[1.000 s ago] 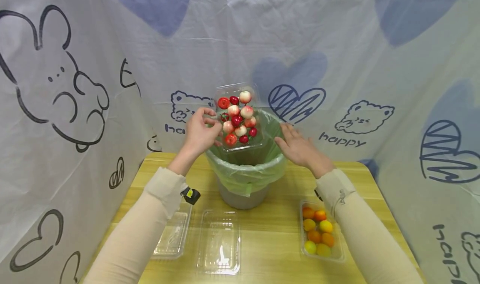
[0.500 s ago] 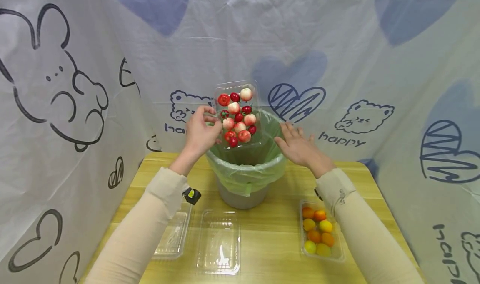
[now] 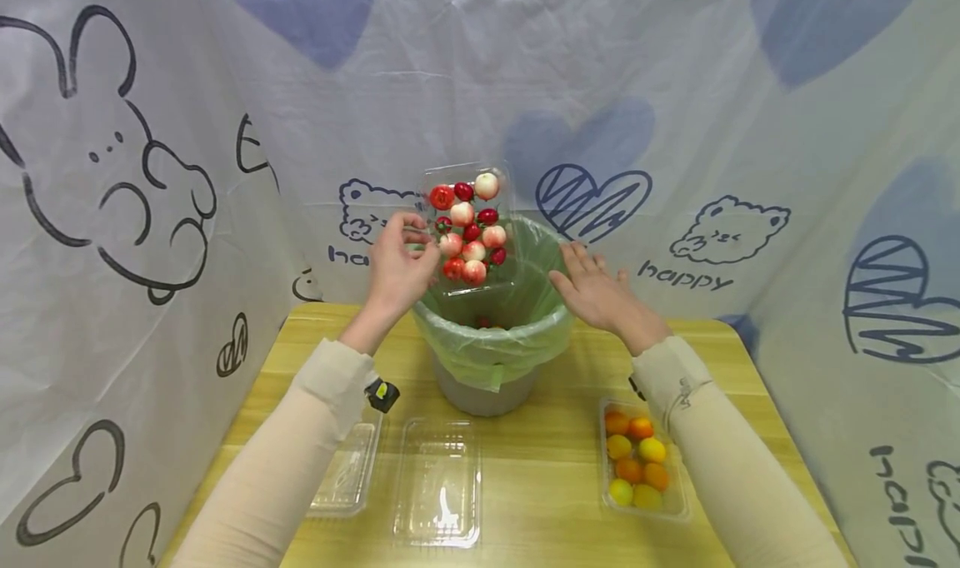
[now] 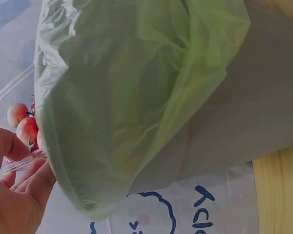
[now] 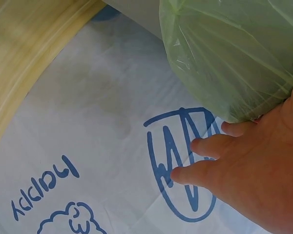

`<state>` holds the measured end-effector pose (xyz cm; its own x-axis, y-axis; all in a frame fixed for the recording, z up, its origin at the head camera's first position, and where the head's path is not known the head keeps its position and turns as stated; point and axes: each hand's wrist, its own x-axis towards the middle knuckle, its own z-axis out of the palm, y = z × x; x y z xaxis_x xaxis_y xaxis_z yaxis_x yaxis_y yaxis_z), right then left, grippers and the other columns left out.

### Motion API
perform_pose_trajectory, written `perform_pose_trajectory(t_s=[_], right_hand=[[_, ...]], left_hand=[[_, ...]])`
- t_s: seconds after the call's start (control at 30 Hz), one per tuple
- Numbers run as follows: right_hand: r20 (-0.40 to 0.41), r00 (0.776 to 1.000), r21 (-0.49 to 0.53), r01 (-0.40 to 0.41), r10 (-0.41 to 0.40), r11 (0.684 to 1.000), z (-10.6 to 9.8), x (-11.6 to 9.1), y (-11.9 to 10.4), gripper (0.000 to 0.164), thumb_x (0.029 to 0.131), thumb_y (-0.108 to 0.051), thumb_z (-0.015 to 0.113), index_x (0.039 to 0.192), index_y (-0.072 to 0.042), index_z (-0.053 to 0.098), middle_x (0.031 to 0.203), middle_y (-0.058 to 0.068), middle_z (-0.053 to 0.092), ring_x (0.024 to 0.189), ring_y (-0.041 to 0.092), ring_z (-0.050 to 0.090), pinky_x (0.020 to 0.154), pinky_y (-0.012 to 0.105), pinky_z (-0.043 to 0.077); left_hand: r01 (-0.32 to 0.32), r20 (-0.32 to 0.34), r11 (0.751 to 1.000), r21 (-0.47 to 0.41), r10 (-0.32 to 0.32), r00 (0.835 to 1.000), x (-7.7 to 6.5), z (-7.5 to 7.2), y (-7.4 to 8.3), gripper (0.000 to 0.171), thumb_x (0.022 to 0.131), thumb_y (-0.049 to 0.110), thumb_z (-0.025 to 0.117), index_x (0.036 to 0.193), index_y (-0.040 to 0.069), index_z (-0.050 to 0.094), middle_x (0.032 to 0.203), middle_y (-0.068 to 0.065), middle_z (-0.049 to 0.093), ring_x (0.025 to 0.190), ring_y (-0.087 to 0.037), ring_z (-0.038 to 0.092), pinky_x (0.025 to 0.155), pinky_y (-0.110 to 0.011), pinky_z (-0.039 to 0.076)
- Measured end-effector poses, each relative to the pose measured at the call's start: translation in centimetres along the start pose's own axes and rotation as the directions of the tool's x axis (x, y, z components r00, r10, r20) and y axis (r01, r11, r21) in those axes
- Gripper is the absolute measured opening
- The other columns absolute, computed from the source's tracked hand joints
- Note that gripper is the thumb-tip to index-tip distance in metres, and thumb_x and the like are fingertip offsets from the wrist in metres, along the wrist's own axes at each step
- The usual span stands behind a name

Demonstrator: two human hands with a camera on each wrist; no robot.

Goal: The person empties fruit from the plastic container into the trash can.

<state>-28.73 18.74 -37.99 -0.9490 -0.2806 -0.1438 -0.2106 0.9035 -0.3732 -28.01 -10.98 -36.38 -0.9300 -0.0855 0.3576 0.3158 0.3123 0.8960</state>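
My left hand [image 3: 401, 264] pinches the left edge of a clear plastic tray [image 3: 465, 168], tilted over the bin mouth. Small red and pale pink fruits [image 3: 474, 251], like cherries and little apples, lie in it; the left wrist view shows a few fruits [image 4: 27, 129] beside the fingers. Below stands a grey bin [image 3: 487, 397] lined with a green bag [image 3: 480, 358]. Bits of red fruit [image 3: 486, 323] show down inside the bag. My right hand [image 3: 596, 289] rests at the bin's right rim with fingers extended, against the bag [image 5: 224, 63] in the right wrist view.
On the wooden table [image 3: 547, 485], a tray of orange and yellow fruits [image 3: 633, 464] sits at right by my forearm. Two clear, bare trays lie at front left, one tray [image 3: 438, 485] beside another [image 3: 348, 468] partly under my left sleeve. A printed curtain [image 3: 480, 93] hangs behind.
The fruits in the tilted tray have slid toward its lower edge, and at least one has dropped out. Red fruit now shows in the bin. The tray shifts slightly left; the right hand stays put.
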Motion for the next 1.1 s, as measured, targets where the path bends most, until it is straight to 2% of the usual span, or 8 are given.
perform_pose_trajectory(t_s=[0.27, 0.47, 0.57, 0.73, 1.1], right_hand=[[0.006, 1.0, 0.008, 0.0, 0.0, 1.0, -0.14, 0.0, 0.01, 0.074, 0.113, -0.053, 0.016, 0.17, -0.01, -0.005, 0.178, 0.015, -0.009, 0.162, 0.05, -0.004, 0.126, 0.078, -0.008], [0.01, 1.0, 0.022, 0.001, -0.001, 1.0, -0.2, 0.03, 0.01, 0.073, 0.113, -0.052, 0.018, 0.17, -0.01, -0.005, 0.178, 0.015, -0.009, 0.162, 0.05, -0.004, 0.126, 0.078, -0.007], [0.01, 1.0, 0.022, 0.001, -0.001, 1.0, -0.19, 0.07, 0.07, 0.074, 0.113, -0.052, 0.017, 0.17, -0.011, -0.005, 0.178, 0.015, -0.009, 0.162, 0.05, -0.003, 0.126, 0.078, -0.006], [0.015, 1.0, 0.024, 0.001, -0.001, 1.0, -0.16, 0.05, 0.15, 0.075, 0.113, -0.054, 0.016, 0.17, -0.011, -0.006, 0.178, 0.014, -0.009, 0.162, 0.05, -0.002, 0.126, 0.078, -0.006], [0.012, 1.0, 0.03, 0.009, -0.009, 1.0, -0.15, -0.06, 0.19, 0.074, 0.113, -0.053, 0.018, 0.17, -0.01, -0.005, 0.177, 0.015, -0.009, 0.161, 0.051, -0.001, 0.127, 0.078, -0.006]], left_hand=[[-0.078, -0.031, 0.997, 0.018, 0.078, 0.996, -0.2, 0.24, -0.21, 0.032, 0.09, -0.004, 0.06, 0.122, -0.006, 0.055, 0.111, -0.023, 0.07, 0.081, -0.04, 0.077, 0.05, -0.023, 0.061], [-0.127, -0.046, 0.991, 0.041, 0.129, 0.991, -0.23, 0.35, -0.52, 0.028, 0.09, -0.004, 0.062, 0.118, -0.005, 0.055, 0.111, -0.024, 0.071, 0.087, -0.038, 0.079, 0.054, -0.02, 0.061], [-0.138, -0.054, 0.989, 0.05, 0.14, 0.989, -0.18, 0.36, -0.53, 0.028, 0.09, -0.003, 0.062, 0.117, -0.005, 0.056, 0.111, -0.023, 0.07, 0.093, -0.039, 0.079, 0.062, -0.024, 0.066], [-0.149, -0.06, 0.987, 0.063, 0.152, 0.986, -0.17, 0.39, -0.36, 0.026, 0.091, -0.004, 0.062, 0.117, -0.004, 0.056, 0.112, -0.023, 0.069, 0.1, -0.04, 0.078, 0.081, -0.037, 0.069], [-0.162, -0.051, 0.985, 0.06, 0.165, 0.985, -0.3, 0.42, -0.27, 0.027, 0.093, -0.005, 0.061, 0.119, -0.005, 0.054, 0.114, -0.024, 0.069, 0.102, -0.041, 0.077, 0.081, -0.038, 0.07]])
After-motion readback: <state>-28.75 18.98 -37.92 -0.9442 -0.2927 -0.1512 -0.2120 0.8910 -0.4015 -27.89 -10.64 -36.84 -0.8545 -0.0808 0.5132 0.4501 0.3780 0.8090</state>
